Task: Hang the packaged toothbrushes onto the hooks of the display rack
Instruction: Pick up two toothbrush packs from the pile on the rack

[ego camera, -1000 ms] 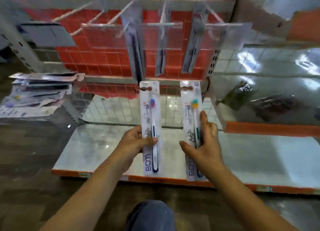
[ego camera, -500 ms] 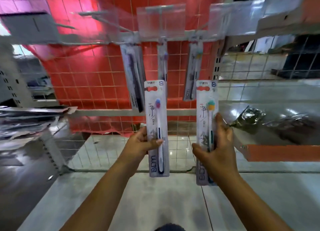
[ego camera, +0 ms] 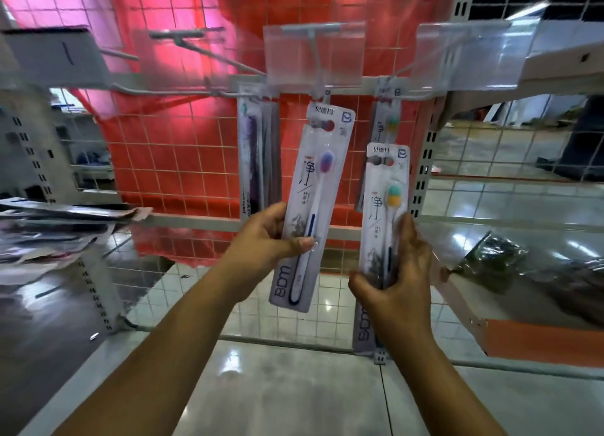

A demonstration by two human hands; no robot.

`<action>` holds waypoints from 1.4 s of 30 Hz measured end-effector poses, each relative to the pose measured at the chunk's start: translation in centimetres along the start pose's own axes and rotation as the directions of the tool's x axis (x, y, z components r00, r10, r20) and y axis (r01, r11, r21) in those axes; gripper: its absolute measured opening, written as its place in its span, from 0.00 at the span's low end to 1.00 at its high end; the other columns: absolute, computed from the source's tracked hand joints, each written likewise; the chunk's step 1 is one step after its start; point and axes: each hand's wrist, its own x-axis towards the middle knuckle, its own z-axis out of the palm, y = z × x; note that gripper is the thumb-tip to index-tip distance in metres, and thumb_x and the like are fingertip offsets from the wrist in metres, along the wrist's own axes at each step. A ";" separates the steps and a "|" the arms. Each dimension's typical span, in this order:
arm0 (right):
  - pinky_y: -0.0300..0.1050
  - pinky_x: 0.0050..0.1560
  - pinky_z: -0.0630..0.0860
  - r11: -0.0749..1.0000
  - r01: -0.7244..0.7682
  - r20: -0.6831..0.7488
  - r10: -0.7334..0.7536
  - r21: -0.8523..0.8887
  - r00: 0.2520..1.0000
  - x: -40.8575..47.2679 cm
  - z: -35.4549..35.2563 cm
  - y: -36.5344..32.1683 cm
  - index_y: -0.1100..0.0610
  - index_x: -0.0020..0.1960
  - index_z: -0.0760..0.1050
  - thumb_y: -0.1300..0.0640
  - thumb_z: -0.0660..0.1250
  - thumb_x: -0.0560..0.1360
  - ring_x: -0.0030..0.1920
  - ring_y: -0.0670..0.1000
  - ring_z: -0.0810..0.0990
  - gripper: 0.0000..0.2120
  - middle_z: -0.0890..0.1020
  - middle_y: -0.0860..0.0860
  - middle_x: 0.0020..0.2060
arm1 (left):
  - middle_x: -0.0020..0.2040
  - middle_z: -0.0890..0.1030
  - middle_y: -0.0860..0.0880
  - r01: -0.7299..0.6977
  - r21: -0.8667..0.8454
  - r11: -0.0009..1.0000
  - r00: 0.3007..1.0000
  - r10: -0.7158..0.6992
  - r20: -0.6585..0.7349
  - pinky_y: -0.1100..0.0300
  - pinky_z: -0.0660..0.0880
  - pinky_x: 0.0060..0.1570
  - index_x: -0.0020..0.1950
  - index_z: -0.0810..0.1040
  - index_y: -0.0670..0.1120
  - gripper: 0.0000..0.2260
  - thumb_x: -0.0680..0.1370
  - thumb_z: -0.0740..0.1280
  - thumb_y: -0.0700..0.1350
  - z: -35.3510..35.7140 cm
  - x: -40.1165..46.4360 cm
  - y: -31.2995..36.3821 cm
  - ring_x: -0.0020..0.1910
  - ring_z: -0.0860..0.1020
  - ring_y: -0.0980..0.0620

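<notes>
My left hand (ego camera: 266, 236) grips a packaged toothbrush with a purple head (ego camera: 315, 187), tilted, its top hole just under the middle hook (ego camera: 318, 87) of the wire display rack (ego camera: 183, 154). A second pack, its brush head teal and yellow (ego camera: 385, 187), stands upright in my right hand (ego camera: 397, 272), lower than the first. On the right hook (ego camera: 387, 91) another teal-headed pack hangs behind it. Dark packs (ego camera: 258, 154) hang on the hook to the left. Clear price-tag holders (ego camera: 313, 55) front the hooks.
A pile of more packaged toothbrushes (ego camera: 55, 233) lies on the shelf at the left. At the right, a crumpled dark plastic bag (ego camera: 496, 252) rests on an orange-edged shelf (ego camera: 539, 341). Bare hooks (ego camera: 183, 37) stick out at the upper left. A white base shelf (ego camera: 294, 386) runs below my arms.
Both hands have risen with their packs toward the hooks. The left pack has tilted and its top now reaches the middle hook; the right pack trails lower.
</notes>
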 end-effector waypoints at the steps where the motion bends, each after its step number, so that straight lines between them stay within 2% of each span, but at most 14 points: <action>1: 0.36 0.59 0.69 1.000 0.010 -0.003 -0.010 -0.004 1.000 0.1 0.0 -0.1 0.42 0.73 0.43 0.67 0.73 0.67 0.60 0.41 0.64 0.50 0.59 0.46 0.59 | 0.42 0.83 0.52 -0.007 0.000 1.000 1.000 0.007 0.000 0.66 0.78 0.39 0.52 0.75 0.50 0.14 0.73 0.67 0.33 0.0 0.2 0.2 0.43 0.82 0.57; 5: 0.39 0.58 0.73 1.000 0.001 0.015 -0.001 -0.011 1.000 0.1 -0.1 -0.2 0.38 0.71 0.43 0.66 0.73 0.67 0.61 0.44 0.66 0.50 0.61 0.50 0.60 | 0.43 0.83 0.51 -0.015 0.021 1.000 1.000 0.015 0.003 0.64 0.78 0.41 0.54 0.75 0.48 0.14 0.72 0.67 0.33 0.2 0.7 0.3 0.44 0.82 0.55; 9: 0.23 0.46 0.68 0.998 0.026 0.009 -0.026 -0.057 1.000 0.5 -0.5 0.3 0.35 0.68 0.42 0.66 0.73 0.67 0.55 0.36 0.62 0.50 0.60 0.47 0.58 | 0.44 0.83 0.51 -0.041 0.000 0.999 0.999 0.041 0.009 0.60 0.79 0.44 0.55 0.75 0.48 0.15 0.72 0.68 0.34 0.2 1.2 0.9 0.45 0.82 0.53; 15: 0.24 0.46 0.69 0.999 -0.004 0.050 0.006 -0.049 0.999 0.2 -0.5 1.0 0.36 0.68 0.40 0.66 0.72 0.68 0.57 0.40 0.65 0.51 0.58 0.44 0.57 | 0.41 0.84 0.52 -0.062 -0.063 0.996 0.998 0.060 -0.026 0.62 0.79 0.42 0.52 0.76 0.47 0.14 0.70 0.68 0.35 0.5 1.6 0.2 0.44 0.82 0.54; 18: 0.26 0.48 0.68 0.998 -0.004 0.056 0.007 -0.057 0.998 0.2 -0.7 1.3 0.34 0.67 0.40 0.65 0.72 0.68 0.55 0.39 0.64 0.50 0.56 0.41 0.56 | 0.40 0.83 0.51 -0.031 -0.163 0.986 0.991 0.009 -0.133 0.57 0.79 0.39 0.51 0.76 0.45 0.11 0.72 0.66 0.34 0.4 2.1 -0.9 0.42 0.82 0.51; 20: 0.23 0.44 0.69 0.999 -0.017 0.047 0.020 -0.049 0.999 0.3 -0.9 1.5 0.33 0.65 0.41 0.65 0.72 0.68 0.57 0.41 0.64 0.49 0.57 0.42 0.55 | 0.39 0.83 0.51 -0.033 -0.214 0.976 0.979 -0.012 -0.203 0.58 0.79 0.36 0.51 0.76 0.45 0.10 0.73 0.65 0.33 -0.2 2.3 -1.4 0.40 0.82 0.52; 22: 0.22 0.40 0.71 0.999 -0.027 0.047 0.029 -0.041 0.998 0.5 -0.9 1.8 0.32 0.65 0.41 0.65 0.73 0.68 0.58 0.42 0.64 0.49 0.58 0.43 0.56 | 0.38 0.84 0.52 -0.033 -0.163 0.986 0.985 0.004 -0.171 0.60 0.79 0.38 0.51 0.76 0.46 0.11 0.72 0.65 0.33 -0.6 2.2 -1.5 0.40 0.82 0.54; 24: 0.27 0.44 0.72 0.998 -0.009 0.047 0.012 -0.057 0.999 0.6 -0.7 2.2 0.31 0.65 0.40 0.65 0.73 0.67 0.58 0.42 0.64 0.50 0.57 0.41 0.55 | 0.40 0.84 0.52 -0.004 -0.089 0.996 0.996 -0.004 -0.091 0.60 0.79 0.41 0.51 0.76 0.48 0.13 0.71 0.66 0.33 -0.4 2.1 -1.4 0.42 0.82 0.55; 27: 0.30 0.51 0.66 0.995 0.028 0.040 -0.024 -0.097 0.999 0.7 -0.3 2.5 0.32 0.66 0.41 0.64 0.73 0.67 0.57 0.39 0.60 0.50 0.54 0.38 0.56 | 0.42 0.84 0.51 0.008 -0.017 1.000 1.000 -0.008 0.009 0.64 0.78 0.40 0.50 0.76 0.49 0.13 0.72 0.67 0.33 0.6 2.3 -1.2 0.43 0.82 0.56; 31: 0.35 0.51 0.68 0.993 0.028 0.028 -0.025 -0.114 0.999 1.0 -0.2 2.7 0.33 0.66 0.42 0.64 0.73 0.67 0.58 0.44 0.63 0.49 0.55 0.40 0.57 | 0.42 0.84 0.52 -0.056 0.000 0.998 0.998 0.056 0.028 0.64 0.79 0.43 0.51 0.76 0.49 0.13 0.71 0.67 0.34 1.1 3.0 -0.2 0.45 0.82 0.56; 35: 0.28 0.46 0.68 0.995 0.001 0.029 0.002 -0.099 1.000 1.0 -0.4 3.3 0.31 0.65 0.40 0.64 0.73 0.67 0.61 0.46 0.66 0.51 0.58 0.45 0.61 | 0.42 0.84 0.53 -0.095 -0.001 0.996 0.995 0.095 -0.032 0.60 0.80 0.44 0.50 0.76 0.52 0.13 0.71 0.67 0.35 0.8 3.4 0.3 0.45 0.82 0.55; 39: 0.20 0.39 0.67 0.995 -0.025 0.062 0.031 -0.097 0.998 0.7 -0.3 3.5 0.32 0.64 0.42 0.64 0.73 0.68 0.61 0.42 0.62 0.48 0.54 0.40 0.59 | 0.39 0.84 0.56 -0.115 -0.078 0.990 0.986 0.105 -0.126 0.62 0.79 0.40 0.49 0.75 0.50 0.14 0.72 0.65 0.32 0.7 3.4 -0.3 0.41 0.82 0.58; 40: 0.20 0.40 0.67 0.994 -0.029 0.065 0.036 -0.103 0.997 0.7 -0.2 3.5 0.32 0.64 0.41 0.64 0.73 0.68 0.61 0.42 0.62 0.48 0.54 0.40 0.59 | 0.39 0.84 0.56 -0.123 -0.107 0.987 0.983 0.106 -0.147 0.63 0.79 0.39 0.49 0.75 0.49 0.14 0.73 0.64 0.31 0.7 3.4 -0.5 0.41 0.82 0.58; 42: 0.25 0.49 0.67 0.992 -0.027 0.073 0.036 -0.124 0.997 0.8 0.0 3.6 0.32 0.65 0.39 0.64 0.73 0.68 0.63 0.44 0.62 0.50 0.55 0.42 0.64 | 0.38 0.84 0.55 -0.132 -0.133 0.982 0.978 0.107 -0.181 0.63 0.79 0.39 0.50 0.75 0.48 0.14 0.73 0.63 0.31 0.7 3.5 -0.8 0.41 0.82 0.58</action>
